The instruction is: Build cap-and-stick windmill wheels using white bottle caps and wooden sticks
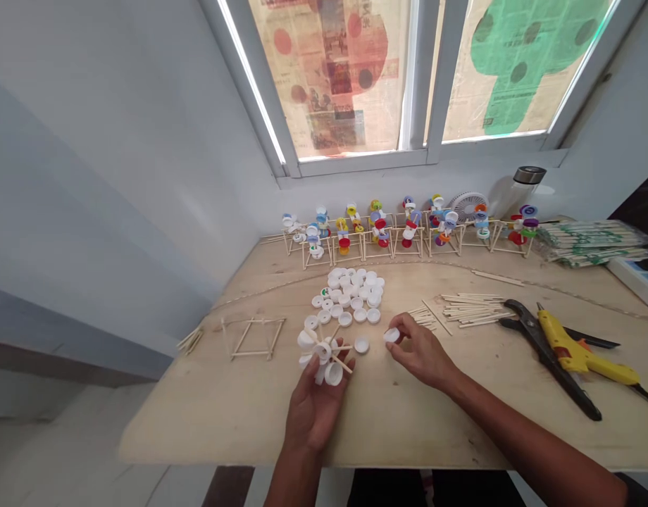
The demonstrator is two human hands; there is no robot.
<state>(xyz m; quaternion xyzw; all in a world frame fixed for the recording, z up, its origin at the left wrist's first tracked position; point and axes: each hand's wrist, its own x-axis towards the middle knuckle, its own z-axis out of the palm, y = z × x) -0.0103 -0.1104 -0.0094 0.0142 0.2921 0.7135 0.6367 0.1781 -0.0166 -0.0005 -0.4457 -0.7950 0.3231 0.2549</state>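
My left hand [316, 405] is closed around a small wheel of white bottle caps and sticks [322, 351], held just above the table. Several caps sit on its spokes, while other sticks jut out bare to the right. Between thumb and fingers, my right hand [416, 352] pinches a single white bottle cap [391, 335]. One loose cap [361, 345] lies on the wood between my hands. Behind them spreads a pile of white caps [350, 289], some with small holes in the middle. Left of the wheel stands a frame of thin sticks [258, 338].
Loose sticks [472, 308] lie right of the pile. A yellow glue gun [577, 348] and black-handled cutters [551, 359] rest at the right. Coloured cap wheels on stick frames [379, 232] line the back, near a small fan [470, 204], a bottle [525, 186] and bagged sticks [593, 236].
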